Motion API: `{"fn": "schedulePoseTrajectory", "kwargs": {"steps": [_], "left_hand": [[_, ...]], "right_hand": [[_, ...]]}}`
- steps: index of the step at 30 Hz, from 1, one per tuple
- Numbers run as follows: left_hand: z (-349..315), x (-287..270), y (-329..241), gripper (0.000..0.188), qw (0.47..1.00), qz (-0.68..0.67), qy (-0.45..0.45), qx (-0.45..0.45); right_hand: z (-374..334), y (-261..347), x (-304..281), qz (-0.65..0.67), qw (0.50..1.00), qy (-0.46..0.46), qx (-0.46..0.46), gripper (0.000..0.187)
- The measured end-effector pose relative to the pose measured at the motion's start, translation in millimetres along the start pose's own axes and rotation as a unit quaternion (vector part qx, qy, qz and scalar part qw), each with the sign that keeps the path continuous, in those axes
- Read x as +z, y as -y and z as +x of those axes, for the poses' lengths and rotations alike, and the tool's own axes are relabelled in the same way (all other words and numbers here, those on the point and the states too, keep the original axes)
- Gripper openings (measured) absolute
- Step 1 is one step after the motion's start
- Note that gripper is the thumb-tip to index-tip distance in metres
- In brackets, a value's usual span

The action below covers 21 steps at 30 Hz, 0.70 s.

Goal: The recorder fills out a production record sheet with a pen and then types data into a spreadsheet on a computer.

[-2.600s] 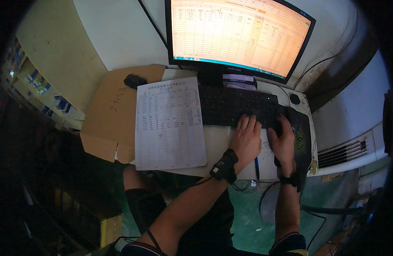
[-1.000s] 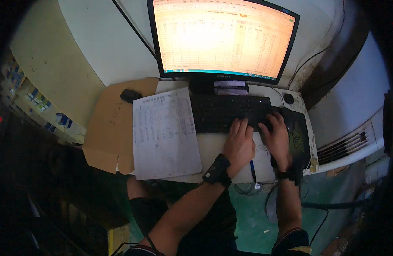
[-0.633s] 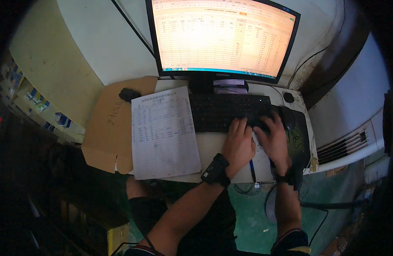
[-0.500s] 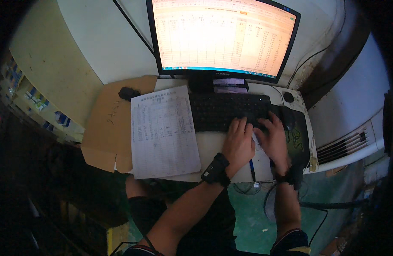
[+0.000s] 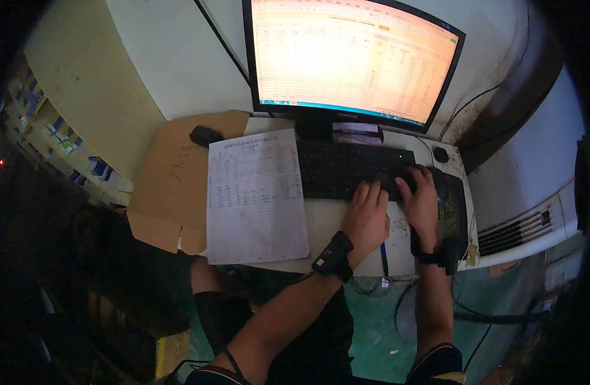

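My left hand (image 5: 367,219) rests at the front edge of a black keyboard (image 5: 343,168), its fingers stretched onto the lower keys and holding nothing. My right hand (image 5: 421,204) lies over the keyboard's right end, thumb and fingers apart on the keys. Left of the keyboard lies a stack of printed table sheets (image 5: 256,221) with handwritten entries. Behind the keys stands a lit monitor (image 5: 353,64) showing a spreadsheet. A dark pen (image 5: 384,258) lies on the desk just right of my left wrist. Both wrists wear black strapped devices.
Brown cardboard (image 5: 157,192) lies under the sheets' left side, with a small black object (image 5: 205,135) on it. A dark mouse pad (image 5: 454,221) covers the desk's right end. Purple-and-black packs (image 5: 357,133) sit below the monitor. A white vented unit (image 5: 519,231) stands to the right.
The view has shifted, so the desk and monitor appear slightly farther right. My right hand has moved a little up and right over the keys; my left remains at the keyboard's front edge.
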<state>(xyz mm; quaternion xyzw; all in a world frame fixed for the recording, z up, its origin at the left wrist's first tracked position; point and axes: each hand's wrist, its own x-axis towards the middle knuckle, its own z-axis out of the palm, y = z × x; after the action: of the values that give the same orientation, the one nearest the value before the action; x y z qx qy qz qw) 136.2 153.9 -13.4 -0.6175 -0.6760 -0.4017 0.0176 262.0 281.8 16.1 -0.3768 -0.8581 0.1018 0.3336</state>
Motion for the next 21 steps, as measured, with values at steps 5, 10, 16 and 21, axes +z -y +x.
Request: {"fn": "schedulePoseTrajectory", "kwargs": {"steps": [5,10,16,21], "left_hand": [[0,3,-2,0.052,1.0,-0.003,0.003,0.003],[0,2,0,0.051,1.0,-0.016,0.014,-0.01],[0,6,0,0.052,1.0,0.001,0.003,0.003],[-2,6,1,0.049,1.0,-0.002,-0.027,0.007]], "right_hand": [[-2,-6,-5,-0.01,0.999,-0.024,-0.03,0.043],[-18,3,-14,0.045,0.998,-0.006,0.04,0.044],[-30,3,-18,0.048,0.998,0.013,0.04,0.046],[-36,10,-11,0.014,1.0,0.012,0.005,0.049]]}}
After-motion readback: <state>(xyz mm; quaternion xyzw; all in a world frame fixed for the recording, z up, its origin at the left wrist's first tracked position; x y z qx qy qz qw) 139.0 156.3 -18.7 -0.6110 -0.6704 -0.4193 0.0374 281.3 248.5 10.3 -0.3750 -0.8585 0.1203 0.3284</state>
